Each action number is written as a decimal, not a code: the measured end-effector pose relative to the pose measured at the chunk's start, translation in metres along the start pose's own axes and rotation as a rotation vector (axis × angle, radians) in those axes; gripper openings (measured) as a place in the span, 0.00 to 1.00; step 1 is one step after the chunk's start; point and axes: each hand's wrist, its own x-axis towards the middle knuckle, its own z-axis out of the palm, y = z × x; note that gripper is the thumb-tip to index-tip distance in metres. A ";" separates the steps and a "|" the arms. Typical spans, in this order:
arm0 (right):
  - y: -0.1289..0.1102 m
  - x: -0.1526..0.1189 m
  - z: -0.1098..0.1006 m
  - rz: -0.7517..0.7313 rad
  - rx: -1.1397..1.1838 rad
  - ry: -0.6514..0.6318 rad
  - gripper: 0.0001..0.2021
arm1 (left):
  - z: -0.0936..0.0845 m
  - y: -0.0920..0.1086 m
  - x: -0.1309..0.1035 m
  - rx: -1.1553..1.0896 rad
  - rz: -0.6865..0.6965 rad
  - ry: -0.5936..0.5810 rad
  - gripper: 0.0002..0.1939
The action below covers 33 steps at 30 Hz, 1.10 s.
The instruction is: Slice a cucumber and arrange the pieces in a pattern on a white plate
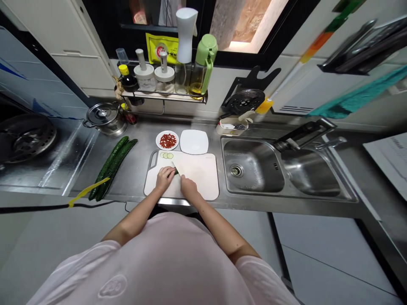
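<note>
Over cutting board (201, 171): your right hand (188, 187) closed round knife (176, 167), left hand (165, 178) curled on cucumber (176, 172). Fingers near blade; slip could nick you.

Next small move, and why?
Probably one short knife stroke through the green piece: the right grip has the blade right at it, the left grip holds it on the board, and cut slices lie nearby.
</note>
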 end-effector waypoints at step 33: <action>-0.003 0.001 -0.002 0.020 0.001 0.012 0.12 | -0.002 0.000 0.000 0.004 0.025 0.000 0.11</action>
